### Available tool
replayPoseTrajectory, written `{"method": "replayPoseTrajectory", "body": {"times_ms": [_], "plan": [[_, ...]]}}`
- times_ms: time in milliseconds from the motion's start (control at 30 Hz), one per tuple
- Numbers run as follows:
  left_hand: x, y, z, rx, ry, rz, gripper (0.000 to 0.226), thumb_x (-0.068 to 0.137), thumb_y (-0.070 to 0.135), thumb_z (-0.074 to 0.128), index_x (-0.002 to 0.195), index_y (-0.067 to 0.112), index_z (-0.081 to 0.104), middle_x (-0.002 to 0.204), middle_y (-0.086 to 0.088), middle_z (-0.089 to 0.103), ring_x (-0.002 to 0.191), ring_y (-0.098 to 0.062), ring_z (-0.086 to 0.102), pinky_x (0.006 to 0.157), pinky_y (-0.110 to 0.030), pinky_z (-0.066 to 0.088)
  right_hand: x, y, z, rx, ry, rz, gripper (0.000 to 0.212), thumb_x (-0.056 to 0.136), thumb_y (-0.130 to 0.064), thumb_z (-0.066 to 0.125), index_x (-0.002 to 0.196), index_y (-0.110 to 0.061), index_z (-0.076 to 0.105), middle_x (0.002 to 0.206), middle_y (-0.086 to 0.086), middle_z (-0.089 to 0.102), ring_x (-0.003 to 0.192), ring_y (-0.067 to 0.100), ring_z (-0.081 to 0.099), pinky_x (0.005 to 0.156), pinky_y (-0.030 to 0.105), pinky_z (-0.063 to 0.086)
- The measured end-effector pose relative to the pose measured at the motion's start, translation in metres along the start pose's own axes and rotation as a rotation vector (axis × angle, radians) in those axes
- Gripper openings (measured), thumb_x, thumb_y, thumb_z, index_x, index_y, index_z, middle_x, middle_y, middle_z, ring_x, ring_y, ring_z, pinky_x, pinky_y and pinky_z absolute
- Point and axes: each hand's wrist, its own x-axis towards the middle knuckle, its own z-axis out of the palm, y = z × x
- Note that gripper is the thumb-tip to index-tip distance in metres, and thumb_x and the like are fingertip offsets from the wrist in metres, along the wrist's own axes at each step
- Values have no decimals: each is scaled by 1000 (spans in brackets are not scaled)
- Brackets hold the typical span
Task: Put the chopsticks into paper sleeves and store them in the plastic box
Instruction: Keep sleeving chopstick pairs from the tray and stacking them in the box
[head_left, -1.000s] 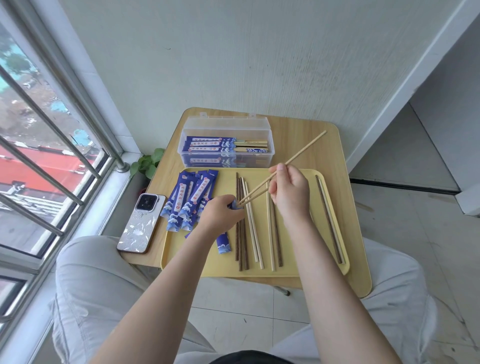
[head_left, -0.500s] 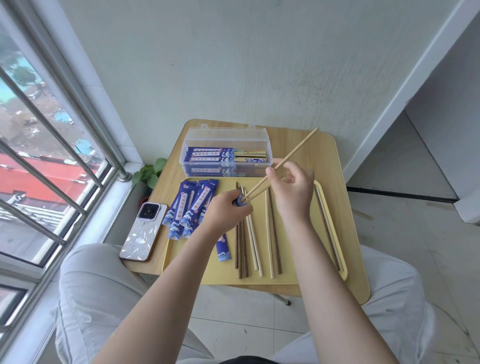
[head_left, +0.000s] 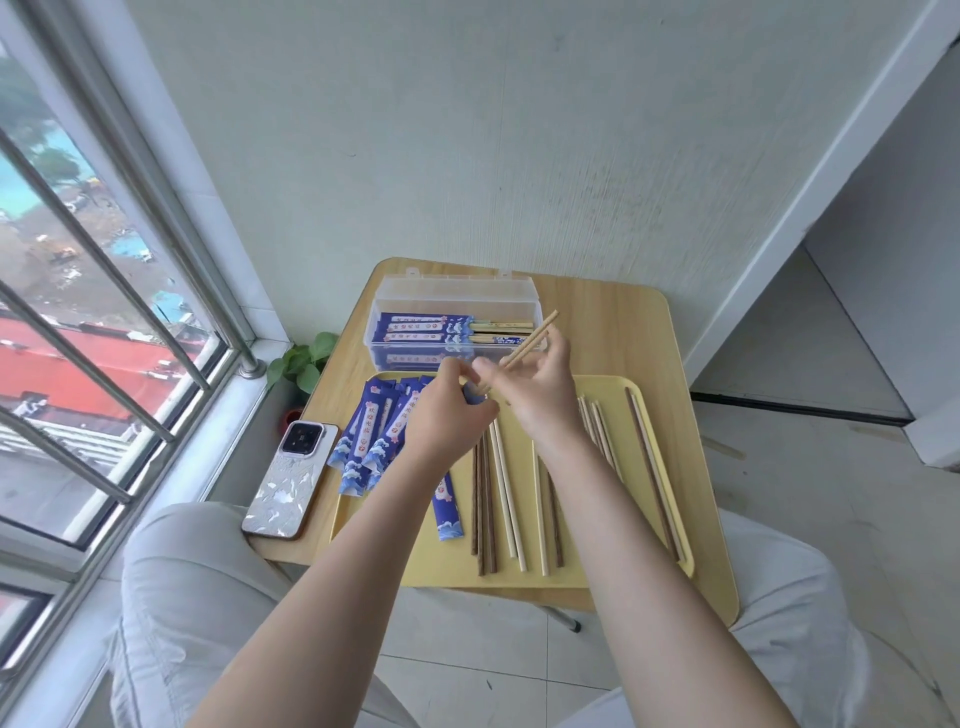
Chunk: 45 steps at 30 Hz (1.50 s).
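Chopsticks (head_left: 521, 351): one pale pair pinched in my right hand (head_left: 540, 395), tips angled down to the blue paper sleeve (head_left: 450, 512) my left hand (head_left: 448, 418) grips at its mouth, above the yellow tray (head_left: 524, 578). Loose chopsticks (head_left: 505, 493) on the tray, roughly ten, mixed dark and pale, run near edge to far. Spare sleeves (head_left: 371, 436), about five, fan at its left edge. Phone (head_left: 291, 480) sits on the table's (head_left: 623, 332) left edge. Plastic box (head_left: 454, 317) at the far edge holds about four sleeved pairs.
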Motion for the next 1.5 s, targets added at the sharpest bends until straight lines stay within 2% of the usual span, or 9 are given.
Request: {"method": "replayPoseTrajectory", "body": {"times_ms": [233, 367, 467, 567, 833, 1200, 1267, 1367, 1500], "plan": [[30, -3, -11, 265, 8, -46, 18, 90, 20, 61, 106, 20, 52, 78, 5, 57, 64, -15, 52, 53, -29, 40, 33, 0, -3, -118, 103, -171, 25, 102, -19, 50, 123, -20, 64, 86, -1, 69, 66, 20, 70, 70, 49, 60], [58, 6, -19, 452, 46, 15, 10, 94, 22, 55, 103, 18, 53, 73, 6, 53, 60, -13, 48, 48, -27, 33, 47, -3, -1, -60, 111, -124, 28, 105, -14, 44, 120, -14, 68, 70, -1, 70, 61, 21, 72, 70, 43, 62], [83, 5, -20, 531, 57, 141, 23, 94, 28, 60, 112, 16, 53, 87, 1, 63, 78, -23, 60, 73, -35, 50, 65, -5, -1, 133, 149, -29, 26, 104, -8, 45, 112, -8, 69, 75, -2, 71, 65, 24, 74, 70, 38, 62], [107, -3, -17, 596, 85, 297, 60, 86, 37, 72, 136, 17, 46, 128, -5, 58, 121, -28, 53, 116, -42, 27, 86, -1, -2, 253, 238, 61, 26, 105, -6, 44, 113, -2, 68, 95, 10, 73, 66, 21, 74, 65, 29, 62], [122, -41, -5, 654, -72, 165, 71, 99, 52, 44, 157, 18, 21, 165, -4, 19, 154, -25, 7, 124, -47, 3, 127, 15, 23, 240, 303, 217, 28, 103, -5, 45, 121, 1, 65, 73, -4, 68, 68, 24, 74, 62, 26, 61], [120, -56, 6, 743, -125, 96, 77, 99, 61, 35, 160, 18, 14, 168, -6, 5, 155, -26, -3, 122, -49, -6, 108, 22, 16, -148, 254, 20, 32, 91, -6, 43, 103, -20, 70, 90, 7, 72, 46, 9, 60, 49, 26, 49], [106, -53, 4, 648, 10, 141, 65, 98, 51, 45, 152, 16, 34, 161, -11, 26, 151, -32, 18, 122, -47, 11, 95, 29, 18, -248, 163, 4, 26, 90, -6, 47, 95, -23, 66, 84, -3, 67, 56, 13, 61, 56, 29, 47], [84, -49, 2, 464, 157, 114, 26, 96, 30, 52, 109, 9, 60, 112, -9, 58, 100, -31, 58, 81, -41, 47, 74, 45, 26, -485, -149, 72, 12, 93, -17, 55, 94, -24, 65, 88, -8, 65, 74, 19, 62, 67, 27, 46], [52, -51, 3, 690, -167, -165, 11, 93, 23, 49, 94, 12, 52, 82, -2, 55, 77, -26, 56, 53, -28, 31, 35, 68, 33, -901, -404, 79, 8, 92, -27, 59, 91, -19, 62, 89, -3, 61, 82, 21, 58, 66, 29, 40]]}}
